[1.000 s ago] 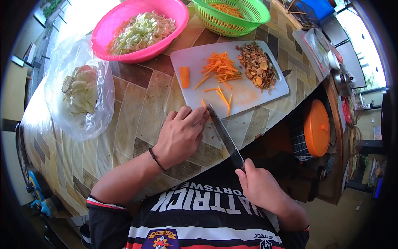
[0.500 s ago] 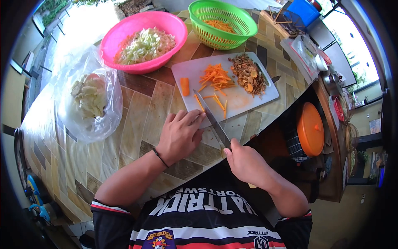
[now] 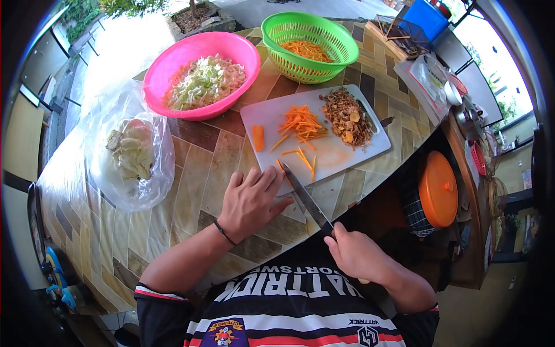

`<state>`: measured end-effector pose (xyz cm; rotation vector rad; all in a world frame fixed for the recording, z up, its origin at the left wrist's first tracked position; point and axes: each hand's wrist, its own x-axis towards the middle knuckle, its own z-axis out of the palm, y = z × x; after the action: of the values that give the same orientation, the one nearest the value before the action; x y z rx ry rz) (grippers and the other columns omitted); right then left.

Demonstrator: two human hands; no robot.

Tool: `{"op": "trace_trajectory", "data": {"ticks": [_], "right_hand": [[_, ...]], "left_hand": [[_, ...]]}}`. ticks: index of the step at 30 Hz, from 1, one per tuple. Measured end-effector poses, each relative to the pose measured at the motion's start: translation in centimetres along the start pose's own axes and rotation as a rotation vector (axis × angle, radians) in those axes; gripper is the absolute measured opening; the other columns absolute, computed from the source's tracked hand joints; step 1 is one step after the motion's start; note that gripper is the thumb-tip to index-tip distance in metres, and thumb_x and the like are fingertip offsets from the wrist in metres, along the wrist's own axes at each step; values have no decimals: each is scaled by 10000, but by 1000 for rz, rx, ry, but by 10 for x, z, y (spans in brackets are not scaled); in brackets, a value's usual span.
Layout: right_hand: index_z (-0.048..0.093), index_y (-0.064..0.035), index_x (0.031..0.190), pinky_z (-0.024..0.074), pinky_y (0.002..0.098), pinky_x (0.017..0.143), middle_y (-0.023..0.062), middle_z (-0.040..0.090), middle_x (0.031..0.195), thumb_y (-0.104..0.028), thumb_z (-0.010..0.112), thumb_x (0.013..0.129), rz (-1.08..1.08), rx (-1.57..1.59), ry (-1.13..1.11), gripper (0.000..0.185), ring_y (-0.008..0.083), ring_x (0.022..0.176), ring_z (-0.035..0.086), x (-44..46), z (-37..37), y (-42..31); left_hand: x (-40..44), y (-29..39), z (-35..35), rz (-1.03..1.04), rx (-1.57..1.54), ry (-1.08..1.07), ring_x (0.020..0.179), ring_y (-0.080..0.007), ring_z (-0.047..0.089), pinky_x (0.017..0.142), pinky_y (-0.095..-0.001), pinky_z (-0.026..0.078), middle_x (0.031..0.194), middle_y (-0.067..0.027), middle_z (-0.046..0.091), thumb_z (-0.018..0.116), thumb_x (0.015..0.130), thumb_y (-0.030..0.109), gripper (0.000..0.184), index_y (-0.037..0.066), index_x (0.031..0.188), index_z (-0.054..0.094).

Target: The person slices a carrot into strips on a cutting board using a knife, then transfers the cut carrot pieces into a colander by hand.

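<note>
My left hand (image 3: 252,199) lies at the near edge of the white cutting board (image 3: 341,159), its fingertips pressing down a thin carrot slice (image 3: 280,165) and its thumb stuck out to the side. The slice is mostly covered by the fingers. In my right hand (image 3: 356,253) is a knife (image 3: 307,199), held by the handle, with the blade tip beside the slice. Cut carrot sticks (image 3: 302,122) are heaped mid-board, and a few lie loose nearer me. A carrot chunk (image 3: 258,138) rests at the left. Brownish peelings and scraps (image 3: 348,117) are piled on the right.
Beyond the board stand a pink basin (image 3: 156,87) of shredded vegetables and a green colander (image 3: 312,66) of carrot strips. A clear plastic bag (image 3: 150,191) with cabbage (image 3: 130,150) is on the left. An orange lidded container (image 3: 437,191) sits below the table's right edge.
The knife and my right hand have drawn back toward my body. My left thumb has spread away from the fingers. The whole view has shifted slightly, so things appear lower.
</note>
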<state>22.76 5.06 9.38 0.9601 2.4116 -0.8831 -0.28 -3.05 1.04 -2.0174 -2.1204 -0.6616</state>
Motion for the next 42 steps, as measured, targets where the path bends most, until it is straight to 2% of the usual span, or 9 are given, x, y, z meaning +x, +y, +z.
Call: {"op": "trace_trajectory", "data": {"ticks": [7, 10, 16, 19, 25, 26, 31, 37, 42], "right_hand": [[435, 29, 973, 498, 547, 580, 253, 598, 616, -264, 462, 1018, 53, 1, -104, 298, 477, 616, 611, -10, -15, -1], [464, 19, 977, 526, 537, 573, 222, 627, 634, -264, 439, 1021, 8, -3, -65, 287, 449, 622, 641, 3, -18, 3], [495, -31, 962, 528, 512, 546, 184, 633, 625, -281, 475, 1002, -10, -103, 35, 254, 399, 602, 655, 2, -23, 23], [531, -69, 944, 522, 471, 497, 139, 630, 610, -297, 521, 976, -104, -165, 175, 230, 362, 554, 645, 3, -19, 41], [597, -134, 894, 400, 388, 575, 46, 570, 617, -291, 690, 851, -299, -306, 536, 188, 248, 540, 591, 15, -29, 78], [599, -138, 899, 343, 374, 629, 43, 565, 658, -287, 738, 799, -297, -302, 535, 227, 220, 612, 595, 17, -31, 86], [604, -118, 892, 349, 380, 661, 44, 568, 713, -316, 788, 738, -367, -324, 564, 311, 218, 683, 601, 30, -44, 113], [611, -127, 930, 346, 372, 681, 27, 543, 761, -281, 836, 671, -437, -349, 568, 377, 201, 723, 585, 37, -62, 137], [605, -128, 953, 349, 366, 696, 16, 535, 782, -238, 850, 633, -495, -359, 588, 417, 191, 739, 577, 46, -74, 148]], "left_hand": [[3, 1, 0, -9, 4, -12, 967, -180, 558, 802, -356, 383, 1166, -2, 578, 773, 748, 362, 546, 94, 1201, 629], [5, 3, -3, -21, -12, -22, 982, -185, 562, 820, -358, 382, 1179, 2, 584, 775, 750, 325, 501, 101, 1178, 641], [7, -2, -3, -40, -70, -20, 994, -198, 590, 843, -366, 393, 1161, 1, 620, 761, 768, 249, 414, 112, 1146, 661], [8, -4, -1, -38, -102, 11, 978, -189, 585, 822, -361, 391, 1143, 6, 621, 733, 804, 241, 378, 118, 1150, 642], [20, -2, -10, -206, -135, -80, 963, -212, 597, 852, -354, 400, 1079, -8, 650, 691, 848, 160, 251, 126, 1096, 696], [24, 0, -12, -204, -121, -111, 959, -211, 595, 852, -354, 404, 1062, -9, 645, 689, 848, 156, 240, 131, 1087, 701], [46, -3, -17, -146, -131, -212, 952, -220, 584, 833, -365, 441, 993, -16, 617, 691, 837, 134, 164, 128, 999, 711], [49, -10, -14, -111, -117, -273, 885, -269, 591, 772, -381, 480, 962, -50, 616, 718, 795, 85, 149, 65, 928, 655], [78, 11, -34, -170, -238, -147, 823, -273, 596, 755, -386, 472, 853, -73, 615, 719, 795, 72, 297, 61, 1089, 675]]}}
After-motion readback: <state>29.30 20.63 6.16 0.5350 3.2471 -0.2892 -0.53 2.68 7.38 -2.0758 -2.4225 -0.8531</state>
